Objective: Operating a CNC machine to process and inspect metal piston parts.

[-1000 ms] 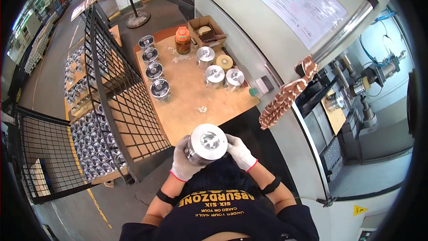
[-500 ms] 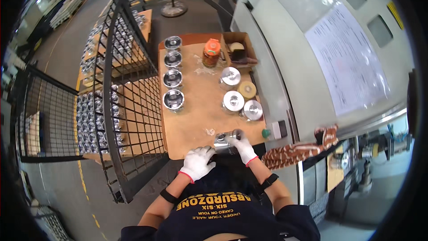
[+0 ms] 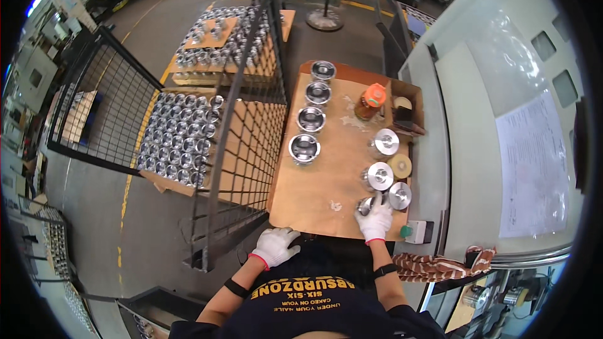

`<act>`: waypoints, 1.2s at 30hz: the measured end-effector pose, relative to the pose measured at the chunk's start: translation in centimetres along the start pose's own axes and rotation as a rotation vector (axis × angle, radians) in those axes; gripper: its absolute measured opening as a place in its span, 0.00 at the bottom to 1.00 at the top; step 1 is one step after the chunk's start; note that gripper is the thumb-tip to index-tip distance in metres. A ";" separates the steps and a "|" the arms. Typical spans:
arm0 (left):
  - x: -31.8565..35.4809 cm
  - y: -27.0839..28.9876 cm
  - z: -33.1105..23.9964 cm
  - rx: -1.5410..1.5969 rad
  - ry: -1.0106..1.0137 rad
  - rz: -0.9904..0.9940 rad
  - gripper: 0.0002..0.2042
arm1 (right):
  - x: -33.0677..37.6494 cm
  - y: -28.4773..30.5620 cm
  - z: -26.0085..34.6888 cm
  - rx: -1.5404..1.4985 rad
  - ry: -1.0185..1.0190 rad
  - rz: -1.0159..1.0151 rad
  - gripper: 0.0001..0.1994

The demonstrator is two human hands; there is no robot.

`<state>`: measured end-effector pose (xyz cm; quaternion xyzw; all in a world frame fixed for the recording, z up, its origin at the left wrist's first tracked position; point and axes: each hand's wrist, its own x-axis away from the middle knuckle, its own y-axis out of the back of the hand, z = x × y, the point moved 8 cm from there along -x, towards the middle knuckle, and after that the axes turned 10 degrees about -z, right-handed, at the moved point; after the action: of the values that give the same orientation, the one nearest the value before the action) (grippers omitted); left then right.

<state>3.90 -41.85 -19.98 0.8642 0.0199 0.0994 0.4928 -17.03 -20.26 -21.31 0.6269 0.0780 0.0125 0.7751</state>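
In a white glove, my right hand [image 3: 375, 218] is closed around a shiny metal piston [image 3: 363, 206] at the near right of the brown board [image 3: 326, 204]; the glove hides part of it. Just beyond stand three more pistons with pale flat tops, including a near one [image 3: 380, 176], a right one [image 3: 400, 195] and a far one [image 3: 385, 143]. A round cream-coloured disc [image 3: 400, 166] lies among them. My left hand [image 3: 276, 247], also gloved, is empty beside the board's front edge, its fingers loosely apart.
Several pistons [image 3: 304, 149] line the board's left side, hollow ends up. An orange-capped bottle [image 3: 369, 102] and a cardboard box [image 3: 407, 108] stand at the back. Left is a black mesh gate [image 3: 242, 150], with piston pallets [image 3: 176, 132] behind. A brown patterned cloth [image 3: 433, 265] hangs right.
My right hand has carried the piston forward and right to the standing group. My left hand has come off it and back. The whole view has swung left.
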 end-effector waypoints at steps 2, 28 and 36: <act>1.2 0.5 1.2 0.015 0.004 -0.024 0.21 | 0.6 1.9 1.9 0.203 0.114 -0.115 0.41; -7.7 7.1 1.3 0.381 0.202 -0.397 0.22 | -13.3 -10.1 27.4 -0.036 0.858 0.135 0.16; -17.7 11.3 6.5 1.358 0.479 -0.888 0.20 | -10.8 0.7 16.1 -0.580 0.290 0.322 0.20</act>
<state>-12.91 -55.46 -16.21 0.8402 0.5171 0.0434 -0.1575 -25.41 -36.94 -16.27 0.3770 0.0805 0.2449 0.8896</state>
